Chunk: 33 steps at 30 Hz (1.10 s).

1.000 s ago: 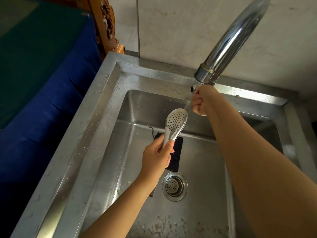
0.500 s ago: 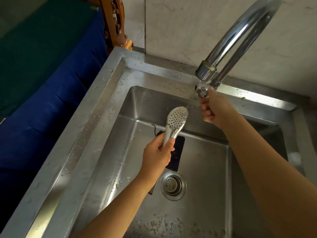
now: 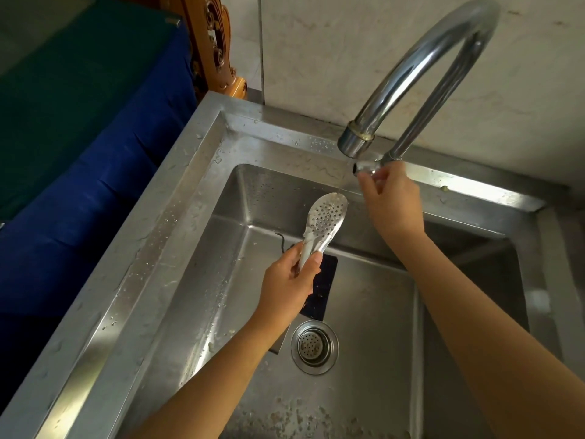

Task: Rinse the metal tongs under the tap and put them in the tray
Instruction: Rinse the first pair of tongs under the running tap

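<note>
While above a wet steel sink (tiled wall behind), left hand tight round tongs, right hand round tap handle.

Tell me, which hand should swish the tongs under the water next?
The left hand, probably: it grips the tongs, whose perforated head sits just under the spout. The right hand is busy on the tap handle.
</note>
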### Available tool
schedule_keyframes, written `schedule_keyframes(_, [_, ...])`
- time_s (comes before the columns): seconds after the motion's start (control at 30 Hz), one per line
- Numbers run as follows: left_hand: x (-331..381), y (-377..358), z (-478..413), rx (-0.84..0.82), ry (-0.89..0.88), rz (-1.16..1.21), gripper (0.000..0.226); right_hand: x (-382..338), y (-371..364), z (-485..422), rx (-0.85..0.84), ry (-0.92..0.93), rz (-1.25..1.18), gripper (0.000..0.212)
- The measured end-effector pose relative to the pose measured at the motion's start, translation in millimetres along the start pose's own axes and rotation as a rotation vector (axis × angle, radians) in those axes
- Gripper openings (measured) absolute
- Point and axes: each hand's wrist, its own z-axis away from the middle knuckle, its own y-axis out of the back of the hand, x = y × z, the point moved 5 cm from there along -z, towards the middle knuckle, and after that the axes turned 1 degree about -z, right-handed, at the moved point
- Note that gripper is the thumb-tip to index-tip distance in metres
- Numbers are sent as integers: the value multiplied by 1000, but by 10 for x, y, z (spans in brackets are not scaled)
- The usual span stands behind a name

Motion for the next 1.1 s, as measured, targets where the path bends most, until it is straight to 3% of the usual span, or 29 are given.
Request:
schedule_keyframes(0.07, [4,-4,0,-2,2,7,23,-65,-21,-26,-7,141,188,38])
schedule_keyframes(0.17, [0,1,0,0,0,6,17,-59,-163,-76,-154,260,478,52])
schedule_keyframes(0.33, [-5,25,10,-4,-7,-4,15,-41,-226,-115,-135,369,650,53])
schedule_keyframes(0.83, [-18,24,27,16,5,-31,16,-67,-168,-195,-155,472,576,37])
schedule_keyframes(0.97, [-10,23,37,10,4,-55,25,-65,-169,-180,-177,439,552,35])
schedule_keyframes(1.1, [2,48,57,5,-20,-88,29,-67,-63,-75,-135,323,361,39])
